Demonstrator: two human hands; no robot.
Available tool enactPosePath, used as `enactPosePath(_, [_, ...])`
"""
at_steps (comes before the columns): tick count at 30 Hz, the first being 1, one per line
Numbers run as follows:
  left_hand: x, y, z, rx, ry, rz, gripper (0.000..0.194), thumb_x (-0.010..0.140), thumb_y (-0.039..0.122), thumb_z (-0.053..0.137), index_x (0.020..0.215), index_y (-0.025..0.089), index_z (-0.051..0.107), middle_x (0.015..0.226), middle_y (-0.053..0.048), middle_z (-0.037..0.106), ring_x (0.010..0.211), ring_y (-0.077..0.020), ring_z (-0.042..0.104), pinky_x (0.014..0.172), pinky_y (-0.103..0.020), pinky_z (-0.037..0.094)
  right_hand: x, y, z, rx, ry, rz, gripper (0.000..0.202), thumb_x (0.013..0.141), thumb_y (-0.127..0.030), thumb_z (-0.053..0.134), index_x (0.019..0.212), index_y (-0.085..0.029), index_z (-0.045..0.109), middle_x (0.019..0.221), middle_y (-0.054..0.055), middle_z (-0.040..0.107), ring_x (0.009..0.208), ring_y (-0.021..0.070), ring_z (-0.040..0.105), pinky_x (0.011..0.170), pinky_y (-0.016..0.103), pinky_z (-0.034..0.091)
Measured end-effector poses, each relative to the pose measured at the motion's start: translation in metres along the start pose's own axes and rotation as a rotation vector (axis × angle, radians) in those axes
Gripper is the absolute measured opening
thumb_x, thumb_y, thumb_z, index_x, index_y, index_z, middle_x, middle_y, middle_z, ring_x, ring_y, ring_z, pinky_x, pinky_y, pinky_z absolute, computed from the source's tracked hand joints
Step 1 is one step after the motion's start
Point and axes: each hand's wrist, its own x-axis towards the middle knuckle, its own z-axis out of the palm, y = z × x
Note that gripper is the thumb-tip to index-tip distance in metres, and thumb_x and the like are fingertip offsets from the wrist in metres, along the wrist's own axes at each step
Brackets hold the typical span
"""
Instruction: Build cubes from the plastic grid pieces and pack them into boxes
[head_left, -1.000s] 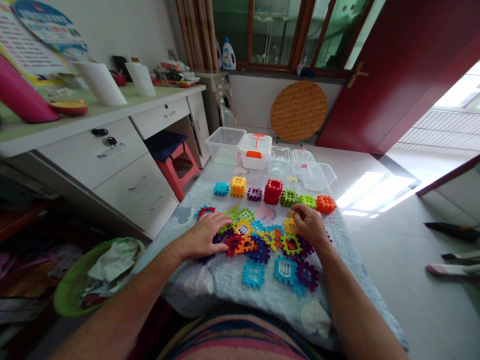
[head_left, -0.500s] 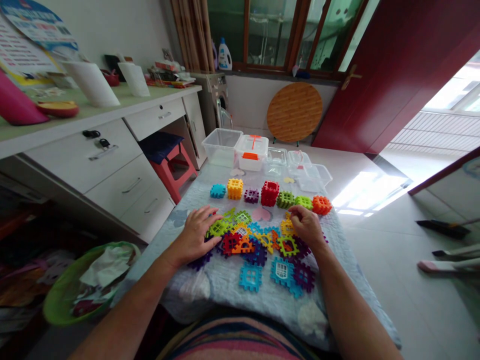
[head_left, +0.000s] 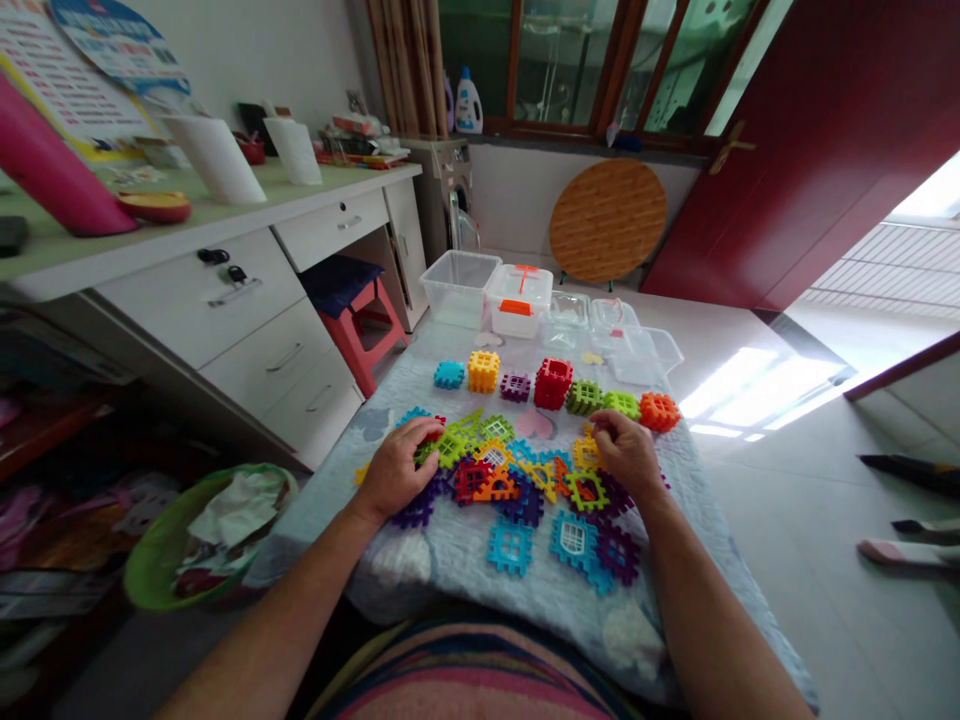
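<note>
A heap of flat plastic building tiles with notched edges spreads between my hands. My left hand [head_left: 396, 472] rests at the heap's left side, thumb and fingers apart beside the green tiles [head_left: 450, 448]. My right hand [head_left: 630, 456] is at the right side with its fingers curled together beside a yellow tile [head_left: 586, 453]; what they hold, if anything, is hidden. A blue window tile [head_left: 510, 546] and a purple tile [head_left: 619, 552] lie nearer to me. Behind the heap stands a row of blocks, among them a red stack [head_left: 553, 384] and a yellow one [head_left: 484, 372].
Clear plastic bins [head_left: 459, 290] and a lidded box with orange clips [head_left: 520, 300] stand at the far end of the cloth-covered table [head_left: 420, 600]. To the left are a stool [head_left: 367, 320], a desk with drawers [head_left: 240, 310] and a green basket [head_left: 161, 575].
The camera view has shifted slightly. My left hand has drawn its fingers in, and a blue and a yellow piece now show around it. My right hand stays by the yellow tile.
</note>
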Motion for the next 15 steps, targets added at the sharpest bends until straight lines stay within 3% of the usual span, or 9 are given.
enactPosePath(8, [-0.0031, -0.0057, 0.0039, -0.136, 0.208, 0.032, 0.02, 0.091, 0.021, 0.045, 0.102, 0.02, 0.063, 0.109, -0.006, 0.066, 0.108, -0.0206, 0.06, 0.099, -0.038, 0.048, -0.0003, -0.0004, 0.0006, 0.01, -0.005, -0.007, 0.026, 0.076, -0.026, 0.049, 0.085, -0.016, 0.071, 0.059, 0.0, 0.061, 0.049, 0.0131, 0.048, 0.056, 0.025, 0.04])
enactPosePath(15, [-0.0026, -0.0104, 0.0036, -0.211, 0.28, -0.037, 0.022, 0.095, 0.027, 0.044, 0.106, 0.02, 0.063, 0.11, -0.005, 0.066, 0.11, -0.0198, 0.06, 0.102, -0.037, 0.045, -0.0004, -0.0015, 0.0004, 0.028, -0.013, -0.014, 0.025, 0.076, -0.026, 0.05, 0.085, -0.017, 0.071, 0.058, -0.001, 0.061, 0.05, 0.0133, 0.05, 0.055, 0.025, 0.041])
